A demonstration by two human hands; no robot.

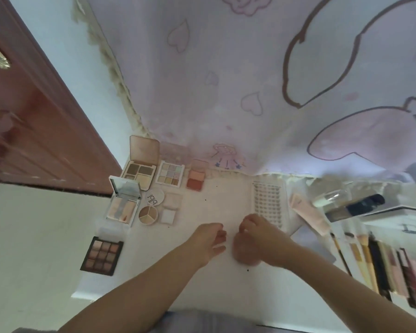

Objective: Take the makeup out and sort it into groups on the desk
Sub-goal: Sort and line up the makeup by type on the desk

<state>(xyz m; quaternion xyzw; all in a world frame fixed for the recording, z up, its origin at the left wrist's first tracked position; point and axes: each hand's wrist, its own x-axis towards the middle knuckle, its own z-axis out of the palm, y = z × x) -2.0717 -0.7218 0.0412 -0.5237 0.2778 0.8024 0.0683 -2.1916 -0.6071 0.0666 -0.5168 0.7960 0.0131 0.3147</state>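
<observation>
A: Quick pass. Desk (202, 296) white, palettes grouped far left on purpose: big open palette (139, 175), pastel grid palette (169, 176), orange blush (195, 180), mirror compact (123, 207), round tri-pan (148, 215), its lid (155, 197) just above, small white compact (169, 211).

B: And the dark one?

A: Dark nine-pan palette (101, 255) sits apart, nearer the desk's front edge, left. Prob same group, just not tucked in.

B: Right side?

A: Brushes and pencils (380, 265) lined up side by side, so tools = own group. Pink tube (310, 216) lies between them and the lash sheet (267, 200). Clear-capped bottle (332, 198) lies by a dark tube (365, 203) at a tray edge, far right.

B: Hands?

A: Both mid-desk, close together, not clearly touching. Left hand (209, 243): fingers loosely curled, nothing seen in it. Right hand (252, 239): fingers curled down over smth pinkish under the palm, blurred; can't tell if it's gripped or what it is.

B: Stage?

A: Judging by the layout, mostly sorted; the centre gap looks kept free as a working spot for handling the next item.
</observation>
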